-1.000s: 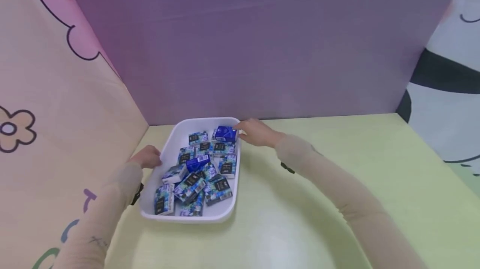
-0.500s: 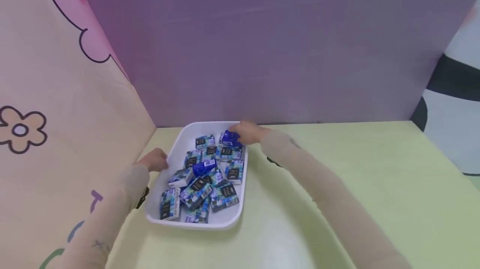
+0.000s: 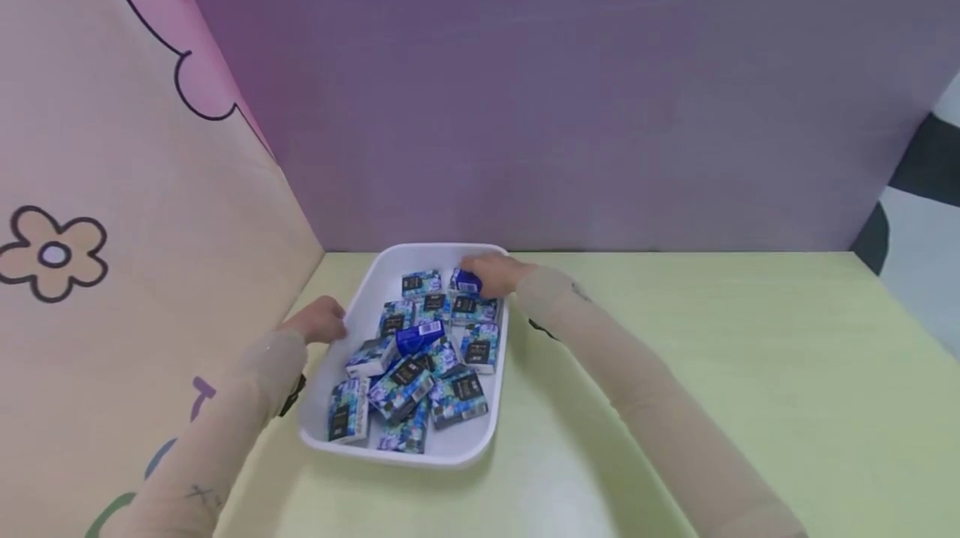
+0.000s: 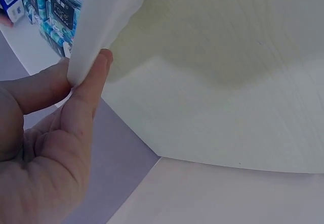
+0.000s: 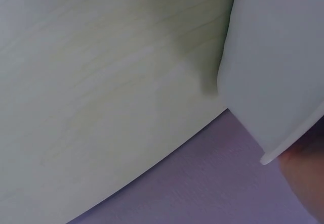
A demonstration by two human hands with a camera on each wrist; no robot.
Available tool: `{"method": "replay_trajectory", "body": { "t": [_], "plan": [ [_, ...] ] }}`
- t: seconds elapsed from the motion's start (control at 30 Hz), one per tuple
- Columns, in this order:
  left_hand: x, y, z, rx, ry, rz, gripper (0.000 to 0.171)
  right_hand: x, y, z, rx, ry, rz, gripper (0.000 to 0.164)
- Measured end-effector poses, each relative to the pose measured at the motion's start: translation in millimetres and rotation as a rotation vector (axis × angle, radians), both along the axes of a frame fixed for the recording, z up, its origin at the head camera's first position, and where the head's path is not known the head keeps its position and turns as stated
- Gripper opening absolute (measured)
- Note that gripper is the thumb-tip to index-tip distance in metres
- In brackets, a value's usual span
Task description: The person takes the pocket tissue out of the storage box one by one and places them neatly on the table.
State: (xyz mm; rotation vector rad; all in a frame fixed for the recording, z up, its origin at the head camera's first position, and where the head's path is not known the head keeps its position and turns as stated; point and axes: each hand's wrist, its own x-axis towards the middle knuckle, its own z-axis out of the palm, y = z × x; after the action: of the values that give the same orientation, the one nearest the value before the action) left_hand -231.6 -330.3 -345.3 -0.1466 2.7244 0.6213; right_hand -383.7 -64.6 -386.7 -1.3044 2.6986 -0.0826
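Observation:
A white plastic tray [image 3: 401,456] holds several small boxes with blue floral print and dark labels, such as this floral box [image 3: 459,399]. My left hand [image 3: 318,320] pinches the tray's left rim between thumb and fingers, as the left wrist view shows up close. At the far right corner, my right hand [image 3: 491,273] reaches over the rim and holds a plain dark-blue box [image 3: 468,282], partly covered by its fingers. Another dark-blue box [image 3: 420,337] lies on the pile's middle. In the right wrist view the tray wall [image 5: 273,67] hides most of the right hand.
The tray stands on a pale yellow-green table [image 3: 720,371], close to the purple back panel [image 3: 562,105]. A printed side panel [image 3: 150,213] rises at the left, near the left forearm. Another printed panel [image 3: 926,230] stands at the far right.
My right hand has moved from the right side of the far dark-blue box to over it and grips it. The left hand stays on the rim. The head view has turned slightly left.

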Motion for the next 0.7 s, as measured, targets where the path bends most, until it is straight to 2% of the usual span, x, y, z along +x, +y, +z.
{"method": "replay_trajectory", "body": {
  "t": [0.27,0.4,0.53,0.7],
  "plan": [
    [-1.1,3.8,3.3,0.015,-0.066,0.041,0.033,6.8,-3.7,6.5,0.105,-0.112,-0.076,0.078],
    [0.5,5.4,4.1,0.041,-0.084,0.074,0.037,9.3,-2.6,8.1,0.139,-0.125,-0.097,0.079],
    [0.3,6.6,2.5,0.058,-0.094,0.113,0.04,9.9,-1.0,7.6,0.148,-0.121,-0.095,0.078],
    [-2.3,5.5,-1.1,0.05,-0.105,0.128,0.041,10.2,0.2,9.6,0.176,-0.137,-0.065,0.082]
  ]
}}
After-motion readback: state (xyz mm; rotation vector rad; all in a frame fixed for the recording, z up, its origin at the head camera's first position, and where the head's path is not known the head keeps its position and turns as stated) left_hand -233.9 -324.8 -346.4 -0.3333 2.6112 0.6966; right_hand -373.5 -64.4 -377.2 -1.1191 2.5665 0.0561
